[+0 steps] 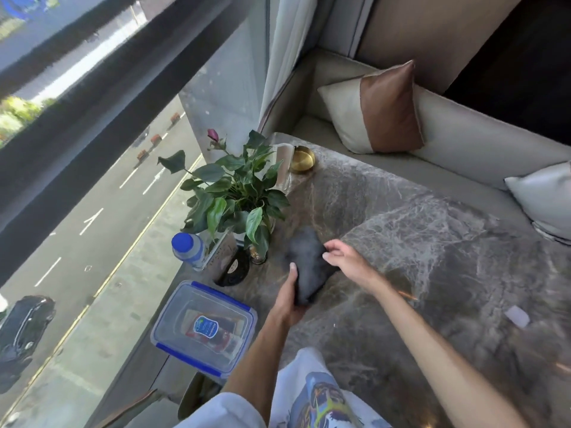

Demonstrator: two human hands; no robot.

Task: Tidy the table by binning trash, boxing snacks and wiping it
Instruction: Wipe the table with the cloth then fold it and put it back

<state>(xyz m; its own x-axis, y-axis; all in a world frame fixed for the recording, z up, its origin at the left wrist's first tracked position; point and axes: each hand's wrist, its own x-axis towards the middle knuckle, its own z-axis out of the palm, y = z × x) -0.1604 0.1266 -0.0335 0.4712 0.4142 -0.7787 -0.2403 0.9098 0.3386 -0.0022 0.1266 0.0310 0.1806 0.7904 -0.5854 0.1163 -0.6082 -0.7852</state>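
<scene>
A dark grey cloth [306, 267], folded into a pad, is held over the marble table [432, 242] near its left side. My left hand [289, 299] grips the cloth's near end from below, thumb along its edge. My right hand [346, 257] pinches the cloth's right edge with its fingertips. A clear plastic box with a blue-clipped lid [204, 327] sits at the table's near left corner, shut, with snack packets visible inside.
A potted plant [234, 193], a blue-capped water bottle [188, 250] and a dark round object [234, 270] stand along the window edge. A gold dish [302, 160] is at the far corner. A small pale scrap [517, 316] lies right. A sofa with cushions [383, 109] borders the table.
</scene>
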